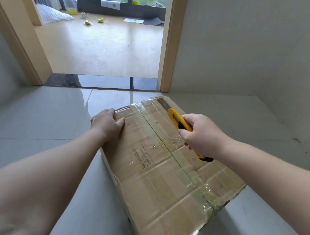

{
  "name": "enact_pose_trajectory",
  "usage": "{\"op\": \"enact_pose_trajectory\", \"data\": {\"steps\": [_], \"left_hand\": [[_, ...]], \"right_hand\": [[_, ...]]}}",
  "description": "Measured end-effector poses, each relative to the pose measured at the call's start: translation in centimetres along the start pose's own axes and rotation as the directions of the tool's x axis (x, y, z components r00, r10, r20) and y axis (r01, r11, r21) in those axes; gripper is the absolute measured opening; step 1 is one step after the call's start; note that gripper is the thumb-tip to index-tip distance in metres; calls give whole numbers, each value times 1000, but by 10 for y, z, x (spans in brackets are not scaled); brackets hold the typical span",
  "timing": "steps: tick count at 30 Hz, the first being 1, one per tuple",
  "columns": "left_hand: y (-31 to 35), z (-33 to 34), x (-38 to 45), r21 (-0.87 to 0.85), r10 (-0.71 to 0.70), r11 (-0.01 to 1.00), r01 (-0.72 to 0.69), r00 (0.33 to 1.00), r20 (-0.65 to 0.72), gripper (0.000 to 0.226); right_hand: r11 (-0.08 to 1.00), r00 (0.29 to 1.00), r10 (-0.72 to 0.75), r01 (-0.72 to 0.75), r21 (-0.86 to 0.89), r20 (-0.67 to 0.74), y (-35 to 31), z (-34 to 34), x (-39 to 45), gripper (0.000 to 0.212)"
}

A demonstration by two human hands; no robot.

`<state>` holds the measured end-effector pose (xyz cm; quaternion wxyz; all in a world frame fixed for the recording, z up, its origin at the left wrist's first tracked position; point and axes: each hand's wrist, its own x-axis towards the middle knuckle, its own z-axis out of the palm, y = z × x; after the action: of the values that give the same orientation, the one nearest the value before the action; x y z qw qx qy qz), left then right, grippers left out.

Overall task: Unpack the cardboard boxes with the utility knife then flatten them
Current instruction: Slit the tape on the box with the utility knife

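Observation:
A brown cardboard box (160,177) lies on the grey tiled floor, its top flaps sealed with clear tape along the middle seam. My left hand (107,122) rests flat on the box's far left corner, fingers over the edge. My right hand (201,134) grips a yellow and black utility knife (178,119) over the taped seam. The yellow end points away from me and the black end shows below my fist. The tape near the knife is torn and wrinkled.
A grey wall (250,50) stands close on the right. Ahead, a doorway (168,43) opens onto a wooden floor (104,45) with yellow scraps, a plastic bag and a window beyond. Grey floor tiles (28,115) spread to the left of the box.

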<state>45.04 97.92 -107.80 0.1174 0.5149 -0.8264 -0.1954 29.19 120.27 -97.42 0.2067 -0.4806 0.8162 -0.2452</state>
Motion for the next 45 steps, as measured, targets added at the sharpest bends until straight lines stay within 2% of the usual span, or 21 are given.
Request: {"op": "enact_pose_trajectory", "data": {"steps": [6, 10, 12, 14, 16, 18, 22, 28, 33, 38, 45], "left_hand": [[-7, -3, -47, 178, -56, 981, 72, 994, -95, 47], [-8, -17, -68, 297, -21, 955, 22, 1000, -8, 46], [-12, -16, -68, 165, -8, 986, 1, 999, 41, 43], [-13, -12, -66, -87, -27, 996, 32, 998, 52, 41], [-8, -11, -62, -308, -85, 946, 96, 995, 47, 30], [-1, -12, -59, -406, -130, 903, 142, 990, 58, 22], [7, -9, -50, -394, -193, 895, 212, 977, 88, 13], [5, -2, -44, -386, -249, 883, 267, 964, 98, 16], [6, 1, -42, -361, -260, 890, 277, 961, 94, 19], [5, 1, -41, -354, -266, 892, 281, 960, 93, 22], [6, 1, -41, -349, -280, 889, 296, 955, 99, 23]], "right_hand": [[995, 999, -33, 33, -90, 2, 0, 16, 4, 10], [988, 995, -74, 82, -130, 65, 3, 25, -6, 10], [983, 989, -83, 101, -151, 121, 2, 31, -10, 13], [976, 985, -83, 110, -188, 150, -1, 36, -12, 18], [964, 983, -85, 123, -238, 162, -9, 39, -10, 25], [949, 982, -93, 138, -284, 167, -19, 41, -4, 28], [915, 979, -114, 171, -367, 171, -33, 47, 18, 22], [877, 978, -93, 169, -449, 186, -39, 59, 40, 17], [883, 977, -79, 160, -442, 196, -36, 65, 47, 16], [887, 975, -89, 171, -430, 203, -36, 65, 44, 24], [883, 972, -95, 181, -432, 214, -42, 71, 47, 15]]}}
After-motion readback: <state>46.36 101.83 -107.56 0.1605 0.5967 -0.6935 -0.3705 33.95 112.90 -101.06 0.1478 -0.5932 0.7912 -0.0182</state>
